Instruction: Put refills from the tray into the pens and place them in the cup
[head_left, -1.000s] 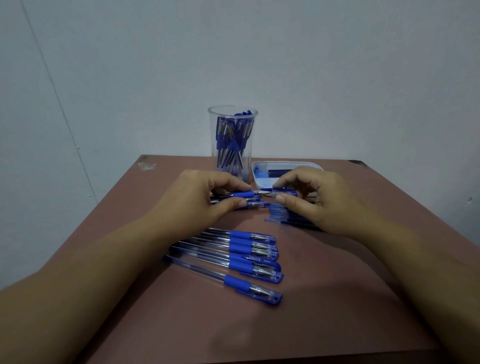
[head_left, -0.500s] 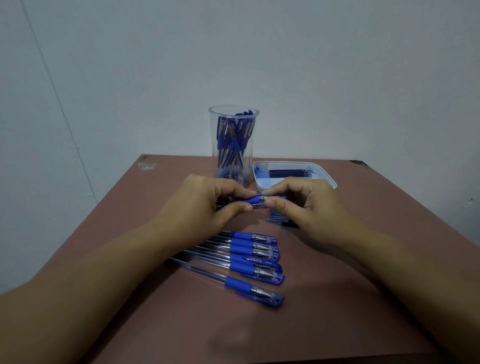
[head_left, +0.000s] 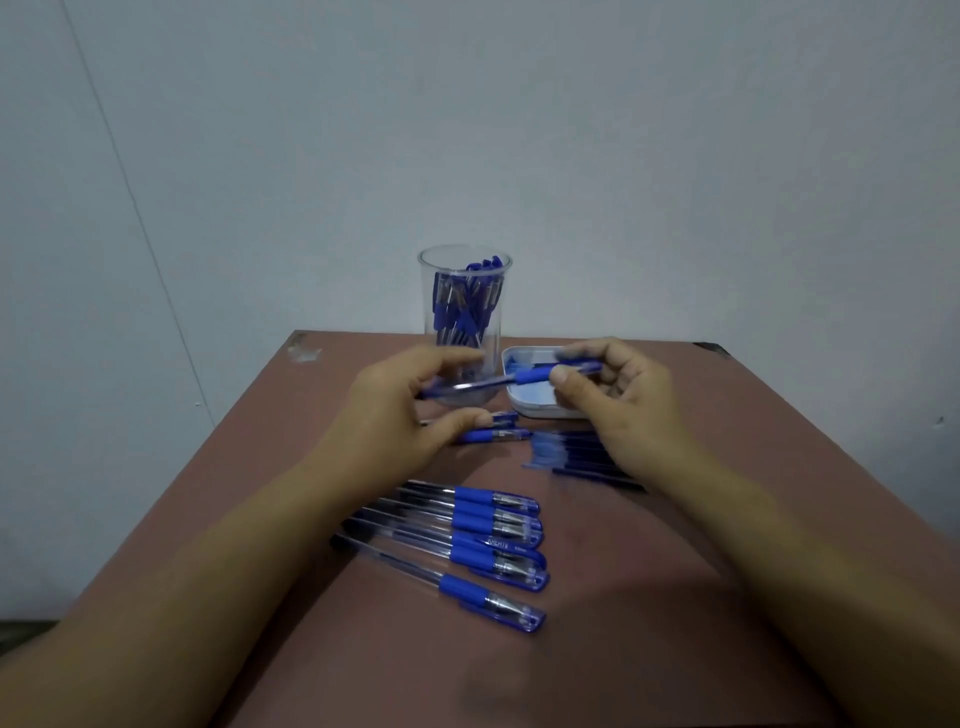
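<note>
A blue-gripped clear pen (head_left: 506, 381) is held level above the table, in front of the cup. My right hand (head_left: 621, 400) pinches its capped end and my left hand (head_left: 400, 410) holds the barrel's other end. The clear cup (head_left: 464, 291) stands at the back with several blue pens upright in it. Right of the cup sits the white tray (head_left: 540, 410), partly hidden by my right hand. A row of several capped pens (head_left: 467, 540) lies near the table's front. Two more pens (head_left: 493, 428) lie under my left hand.
A loose bunch of thin blue refills or pen parts (head_left: 566, 452) lies on the brown table (head_left: 675, 623) under my right wrist. A pale wall rises just behind the table. The table's left and right edges slope away on both sides.
Both hands have lifted the pen up and away from the table toward the cup. My hands have spread apart along the pen, and the tray now lies behind my right hand.
</note>
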